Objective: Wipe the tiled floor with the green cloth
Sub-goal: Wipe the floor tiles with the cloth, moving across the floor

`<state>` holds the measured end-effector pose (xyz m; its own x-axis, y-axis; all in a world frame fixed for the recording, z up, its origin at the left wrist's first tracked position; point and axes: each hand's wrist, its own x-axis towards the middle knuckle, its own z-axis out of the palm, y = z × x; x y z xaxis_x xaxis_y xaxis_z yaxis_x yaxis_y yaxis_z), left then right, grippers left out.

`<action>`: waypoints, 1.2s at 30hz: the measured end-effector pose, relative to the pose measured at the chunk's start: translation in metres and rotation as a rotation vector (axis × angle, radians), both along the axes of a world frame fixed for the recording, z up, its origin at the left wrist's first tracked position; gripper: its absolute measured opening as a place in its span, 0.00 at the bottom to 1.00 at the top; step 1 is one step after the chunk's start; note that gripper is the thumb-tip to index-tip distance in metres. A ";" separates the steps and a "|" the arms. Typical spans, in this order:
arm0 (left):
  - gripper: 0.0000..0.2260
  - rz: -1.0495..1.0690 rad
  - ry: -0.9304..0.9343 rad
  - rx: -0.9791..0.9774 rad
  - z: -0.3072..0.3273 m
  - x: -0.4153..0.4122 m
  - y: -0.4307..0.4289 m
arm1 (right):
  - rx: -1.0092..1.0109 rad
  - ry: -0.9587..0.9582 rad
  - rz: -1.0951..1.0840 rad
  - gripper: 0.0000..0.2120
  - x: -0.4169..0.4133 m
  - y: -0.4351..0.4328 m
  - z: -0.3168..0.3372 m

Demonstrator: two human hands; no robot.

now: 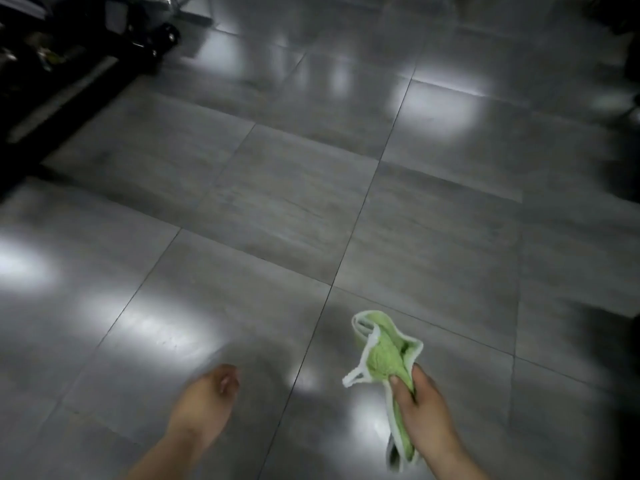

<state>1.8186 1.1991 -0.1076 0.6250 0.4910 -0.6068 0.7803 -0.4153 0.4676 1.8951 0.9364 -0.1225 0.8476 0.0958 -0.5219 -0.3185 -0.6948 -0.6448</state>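
My right hand (420, 410) grips the bunched green cloth (384, 358), its long axis running 6 to 12 o'clock, seemingly above the tiled floor (277, 202); my left hand (207, 396), at 9 o'clock, hangs loose and empty.

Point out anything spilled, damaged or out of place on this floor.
Nothing stands out. The tiled floor shows only bright light reflections, no spill or crack. The green cloth is bunched in the right hand.
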 end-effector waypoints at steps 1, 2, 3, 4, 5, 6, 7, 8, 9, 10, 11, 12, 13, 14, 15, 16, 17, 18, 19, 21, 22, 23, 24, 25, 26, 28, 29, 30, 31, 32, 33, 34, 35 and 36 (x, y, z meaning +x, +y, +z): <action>0.08 0.006 -0.010 0.002 0.014 0.013 -0.001 | -0.033 0.005 0.000 0.19 0.010 -0.001 0.017; 0.08 0.020 -0.023 -0.002 0.026 0.026 -0.001 | -0.078 -0.003 0.017 0.20 0.020 -0.001 0.031; 0.08 0.039 -0.026 -0.007 0.035 0.038 0.000 | -0.141 -0.011 0.055 0.23 0.029 0.001 0.042; 0.09 0.042 -0.018 -0.006 0.044 0.050 0.002 | -0.207 -0.019 0.105 0.28 0.038 0.003 0.051; 0.10 0.036 -0.013 0.001 0.049 0.061 0.006 | -0.245 -0.022 0.130 0.33 0.046 0.009 0.060; 0.11 0.021 -0.005 0.015 0.052 0.071 0.011 | -0.247 -0.033 0.128 0.36 0.054 0.014 0.065; 0.11 0.016 0.004 0.028 0.054 0.081 0.018 | -0.227 -0.038 0.112 0.39 0.062 0.019 0.066; 0.11 0.015 0.007 0.033 0.056 0.092 0.026 | -0.196 -0.045 0.094 0.39 0.071 0.024 0.061; 0.11 0.016 0.007 0.035 0.056 0.105 0.035 | -0.184 -0.066 0.053 0.36 0.082 0.031 0.057; 0.11 0.011 0.018 0.040 0.053 0.120 0.045 | -0.183 -0.053 0.017 0.31 0.096 0.038 0.055; 0.12 -0.002 0.046 0.052 0.048 0.137 0.056 | -0.179 -0.011 -0.019 0.25 0.112 0.047 0.055; 0.12 -0.016 0.067 0.064 0.042 0.155 0.068 | -0.162 0.038 -0.051 0.19 0.130 0.056 0.050; 0.12 -0.028 0.077 0.069 0.034 0.176 0.080 | -0.127 0.065 -0.113 0.16 0.150 0.066 0.044; 0.13 -0.052 0.081 0.072 0.026 0.197 0.091 | -0.093 0.070 -0.170 0.16 0.172 0.074 0.037; 0.13 -0.073 0.087 0.078 0.016 0.218 0.102 | -0.072 0.068 -0.202 0.17 0.194 0.083 0.029; 0.13 -0.089 0.093 0.090 0.007 0.238 0.111 | -0.065 0.056 -0.200 0.17 0.215 0.091 0.021; 0.13 -0.096 0.095 0.099 -0.001 0.257 0.120 | -0.072 0.043 -0.187 0.17 0.235 0.099 0.013; 0.13 -0.091 0.087 0.109 -0.011 0.274 0.127 | -0.080 0.021 -0.169 0.17 0.255 0.105 0.001; 0.13 -0.087 0.087 0.117 -0.020 0.288 0.133 | -0.096 0.005 -0.143 0.17 0.273 0.110 -0.011; 0.13 -0.103 0.083 0.118 -0.044 0.309 0.140 | -0.129 -0.015 -0.074 0.14 0.306 0.121 -0.035; 0.13 -0.105 0.096 0.113 -0.058 0.314 0.142 | -0.142 -0.022 -0.033 0.10 0.319 0.125 -0.048; 0.13 -0.090 0.119 0.109 -0.071 0.316 0.143 | -0.161 -0.025 0.003 0.07 0.330 0.130 -0.060; 0.13 -0.054 0.137 0.108 -0.085 0.315 0.144 | -0.174 -0.034 0.037 0.06 0.340 0.137 -0.073; 0.13 -0.006 0.141 0.107 -0.099 0.312 0.145 | -0.162 -0.056 0.084 0.06 0.348 0.145 -0.087; 0.12 0.044 0.136 0.105 -0.113 0.307 0.146 | -0.140 -0.095 0.145 0.06 0.355 0.156 -0.099; 0.12 0.118 0.147 0.090 -0.144 0.293 0.149 | -0.133 -0.218 0.319 0.08 0.361 0.187 -0.122; 0.12 0.147 0.145 0.085 -0.162 0.285 0.154 | -0.127 -0.296 0.418 0.10 0.361 0.205 -0.136; 0.12 0.181 0.136 0.085 -0.181 0.275 0.161 | -0.112 -0.356 0.503 0.11 0.360 0.223 -0.154; 0.12 0.223 0.125 0.098 -0.202 0.267 0.171 | -0.072 -0.398 0.582 0.11 0.358 0.245 -0.172; 0.12 0.263 0.113 0.121 -0.226 0.257 0.184 | -0.024 -0.454 0.641 0.10 0.357 0.267 -0.196; 0.11 0.307 0.115 0.140 -0.251 0.245 0.197 | -0.002 -0.490 0.712 0.09 0.356 0.287 -0.223; 0.11 0.346 0.132 0.164 -0.277 0.230 0.212 | 0.015 -0.498 0.762 0.08 0.352 0.310 -0.247; 0.11 0.386 0.142 0.194 -0.300 0.214 0.225 | 0.026 -0.495 0.797 0.08 0.347 0.332 -0.267; 0.12 0.420 0.140 0.229 -0.323 0.197 0.237 | 0.033 -0.476 0.801 0.09 0.342 0.354 -0.286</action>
